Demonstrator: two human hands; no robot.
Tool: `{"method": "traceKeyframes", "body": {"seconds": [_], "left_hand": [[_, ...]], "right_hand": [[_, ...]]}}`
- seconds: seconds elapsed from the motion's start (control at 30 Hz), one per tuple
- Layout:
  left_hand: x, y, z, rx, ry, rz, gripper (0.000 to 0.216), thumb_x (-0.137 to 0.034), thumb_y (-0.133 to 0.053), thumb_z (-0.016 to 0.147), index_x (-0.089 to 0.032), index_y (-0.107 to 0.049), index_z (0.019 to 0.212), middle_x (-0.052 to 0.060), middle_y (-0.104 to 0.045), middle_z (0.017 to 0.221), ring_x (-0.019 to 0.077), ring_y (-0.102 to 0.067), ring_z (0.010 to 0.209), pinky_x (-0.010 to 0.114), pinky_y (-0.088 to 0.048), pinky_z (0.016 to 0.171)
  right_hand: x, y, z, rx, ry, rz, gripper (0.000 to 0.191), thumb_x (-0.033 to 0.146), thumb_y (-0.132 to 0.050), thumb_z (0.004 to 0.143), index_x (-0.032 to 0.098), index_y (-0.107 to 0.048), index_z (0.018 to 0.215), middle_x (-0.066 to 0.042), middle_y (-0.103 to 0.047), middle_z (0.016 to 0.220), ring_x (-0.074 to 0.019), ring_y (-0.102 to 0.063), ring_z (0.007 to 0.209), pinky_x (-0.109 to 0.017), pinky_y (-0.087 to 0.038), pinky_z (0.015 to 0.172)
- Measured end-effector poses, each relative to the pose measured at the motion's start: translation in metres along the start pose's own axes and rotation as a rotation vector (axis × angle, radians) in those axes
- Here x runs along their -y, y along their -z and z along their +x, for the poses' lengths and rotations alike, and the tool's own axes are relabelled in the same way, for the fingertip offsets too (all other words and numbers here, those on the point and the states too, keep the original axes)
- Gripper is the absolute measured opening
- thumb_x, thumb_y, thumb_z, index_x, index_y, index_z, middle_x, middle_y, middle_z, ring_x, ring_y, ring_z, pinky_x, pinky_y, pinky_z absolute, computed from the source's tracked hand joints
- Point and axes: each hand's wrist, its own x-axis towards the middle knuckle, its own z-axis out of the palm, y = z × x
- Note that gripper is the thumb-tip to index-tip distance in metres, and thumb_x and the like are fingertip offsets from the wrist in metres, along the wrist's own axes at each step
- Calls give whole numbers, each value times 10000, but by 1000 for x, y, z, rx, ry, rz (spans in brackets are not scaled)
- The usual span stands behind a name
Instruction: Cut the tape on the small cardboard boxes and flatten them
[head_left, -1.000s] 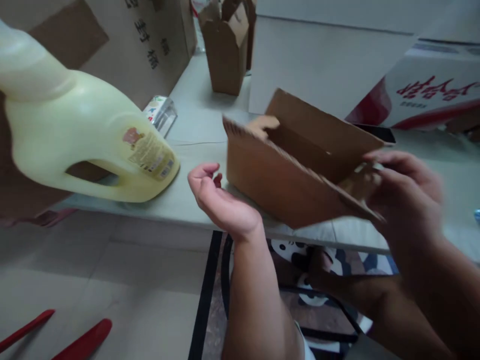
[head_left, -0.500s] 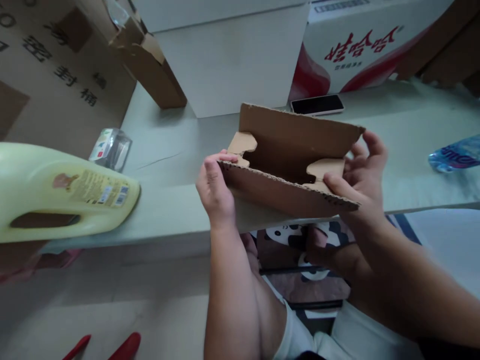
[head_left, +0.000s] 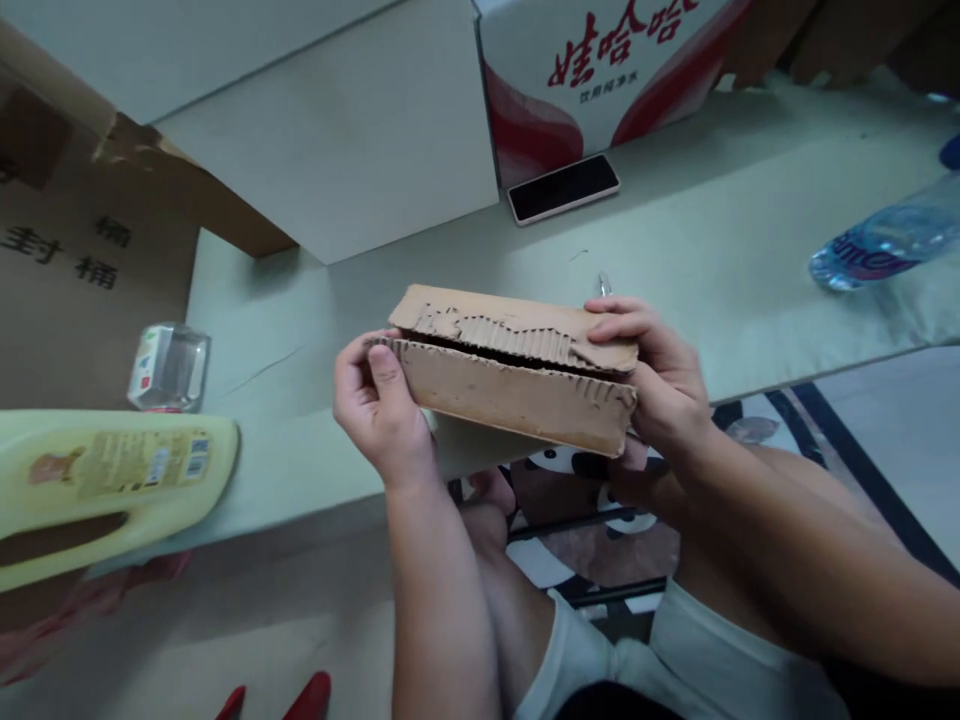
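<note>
Both hands clamp a brown corrugated cardboard box [head_left: 517,385], flattened, fluted edges showing: left hand [head_left: 382,410] left end, right hand [head_left: 660,380] right end.

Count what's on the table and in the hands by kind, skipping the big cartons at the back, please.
Bottles: 2, a yellow jug and a clear water bottle
Phones: 1, the phone
Packets: 1, the clear packet
Boxes: 1, the brown cardboard box, gripped by the left hand and the right hand
Total: 5
</note>
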Motion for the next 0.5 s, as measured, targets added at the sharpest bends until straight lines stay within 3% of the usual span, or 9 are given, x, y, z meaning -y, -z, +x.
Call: {"method": "traceKeyframes", "body": {"seconds": [0.1,0.17,0.27,0.37,0.5], "left_hand": [[3,5,-1,95,-29,113,282,-312,-634,899,-230,-680,1164,63,-697,1250,192,-652,1187,359,-503,1079],[5,8,0,155,-36,178,254,-259,-586,912,-223,-733,1117,61,-679,1331,215,-606,1286,388,-460,1143],[6,11,2,200,-33,189,245,-237,-560,915,-212,-784,1014,54,-745,1201,246,-638,1235,453,-455,1147],[5,8,1,188,7,170,242,-232,-580,881,-230,-797,989,49,-762,1158,254,-653,1202,473,-457,1135],[5,8,4,100,137,126,222,-261,-609,817,-215,-792,935,51,-770,1004,262,-683,1023,505,-491,1038]], "right_hand": [[-5,4,-3,21,11,128,221,297,-543,829,285,-707,976,-42,-635,1259,-286,-539,1304,-512,-412,1132],[-5,4,-3,23,31,199,177,309,-546,838,273,-697,922,-39,-630,1252,-282,-549,1292,-502,-426,1108],[-1,2,-1,9,41,150,56,278,-603,833,243,-645,845,-61,-624,1195,-270,-577,1255,-481,-462,1064],[4,2,0,20,64,79,50,268,-608,819,229,-610,851,-86,-624,1167,-272,-579,1254,-477,-476,1056],[3,8,-1,54,-3,155,354,385,-574,850,269,-549,1184,-79,-651,1243,-255,-608,1214,-469,-490,1061]]}}
